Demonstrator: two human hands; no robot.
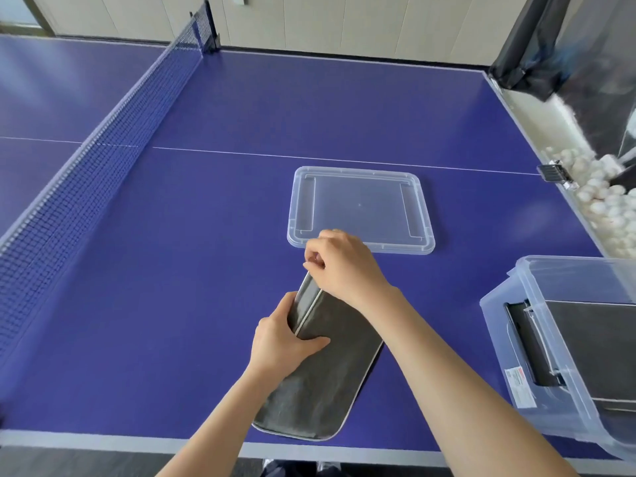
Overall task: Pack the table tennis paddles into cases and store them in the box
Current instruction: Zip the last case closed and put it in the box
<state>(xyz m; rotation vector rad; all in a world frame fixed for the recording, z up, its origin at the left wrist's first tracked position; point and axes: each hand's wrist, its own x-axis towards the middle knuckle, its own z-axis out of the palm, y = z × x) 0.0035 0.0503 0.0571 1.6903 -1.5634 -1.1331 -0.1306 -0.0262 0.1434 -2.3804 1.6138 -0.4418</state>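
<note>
The grey paddle case (320, 383) lies flat on the blue tabletop (165, 277), close to the near edge, with its long axis angled away from the person and slightly to the left. A light zipper line runs along its upper left side.

The left hand (280, 339) grips the case at that side, fingers curled over the edge and thumb laid across the top face. The right hand (340, 266) is at the far end of the case, thumb and forefinger pinched together at the zipper line; the item pinched is too small to identify.

Just beyond the right hand, a clear plastic lid (361, 208) lies flat. At the right edge stands an open clear storage box (509, 325) containing dark cases (592, 346). The net (86, 160) spans the tabletop at left. White balls (605, 201) fill a trough at far right.
</note>
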